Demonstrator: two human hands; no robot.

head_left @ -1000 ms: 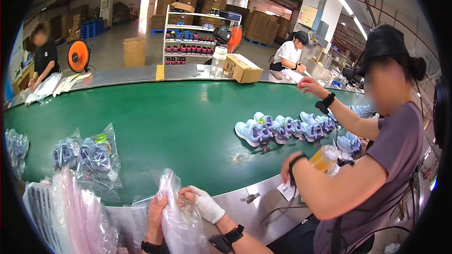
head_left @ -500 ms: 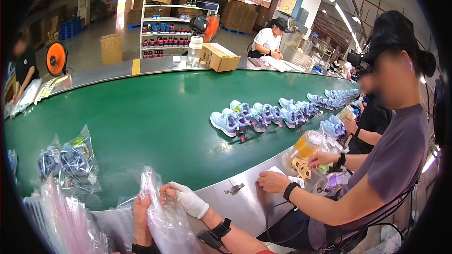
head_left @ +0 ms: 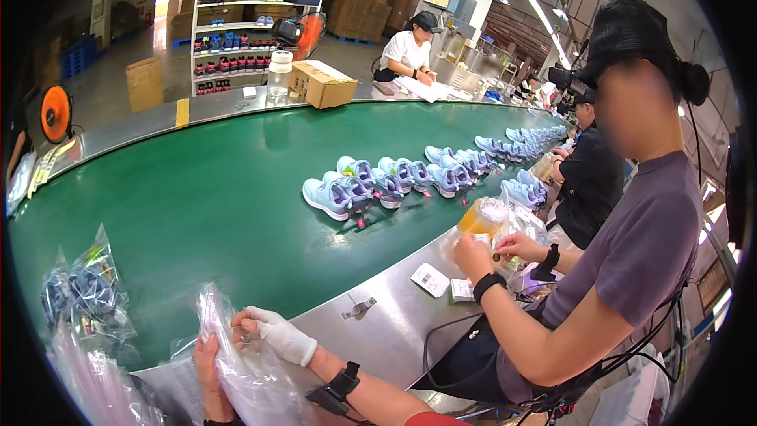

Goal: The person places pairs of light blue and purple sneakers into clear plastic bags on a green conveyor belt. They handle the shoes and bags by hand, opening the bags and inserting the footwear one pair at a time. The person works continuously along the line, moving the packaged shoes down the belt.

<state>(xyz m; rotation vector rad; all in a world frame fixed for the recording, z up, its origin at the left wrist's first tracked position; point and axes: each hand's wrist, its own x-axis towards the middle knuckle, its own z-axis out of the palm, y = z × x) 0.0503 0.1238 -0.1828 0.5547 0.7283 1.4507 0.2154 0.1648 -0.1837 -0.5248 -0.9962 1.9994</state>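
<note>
A clear plastic bag (head_left: 244, 375) stands upright between my hands at the metal edge of the green belt. My left hand (head_left: 208, 367) is closed around its left side. On the other side, my right hand (head_left: 277, 335), in a white glove with bare fingertips, pinches the plastic near the top; the exact grip is partly hidden by the film. Left of my hands is a stack of clear, pinkish plastic bags (head_left: 98, 383). Bagged shoes (head_left: 96, 288) lie beyond that stack on the belt.
Light blue shoes (head_left: 330, 196) line the green belt (head_left: 197, 189) toward the far right. Close on my right sits a co-worker (head_left: 631, 221), hands over the metal table beside a yellow tape roll (head_left: 481, 217). White labels (head_left: 430, 279) and a metal latch (head_left: 359, 308) are nearer me.
The view has swung right, so the scene sits further left. My hands keep hold of the bag. The co-worker's hands have come together near the tape roll, and white labels now show on the table.
</note>
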